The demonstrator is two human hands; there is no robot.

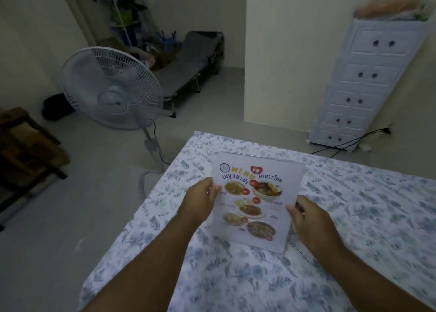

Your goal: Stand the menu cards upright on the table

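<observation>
One menu card (256, 199), a white sheet with food photos in a clear acrylic holder, stands roughly upright on the table (354, 229), which wears a blue floral cloth. Its lower edge rests on the cloth and its printed face is turned toward me. My left hand (203, 199) pinches the card's left edge about halfway up. My right hand (306, 217) grips the right edge lower down. No other menu card shows.
A white pedestal fan (112, 87) stands on the floor left of the table, close to its far-left corner. A pale drawer tower (368, 80) is against the right wall, with cables on the floor. A dark wooden piece (26, 146) sits far left.
</observation>
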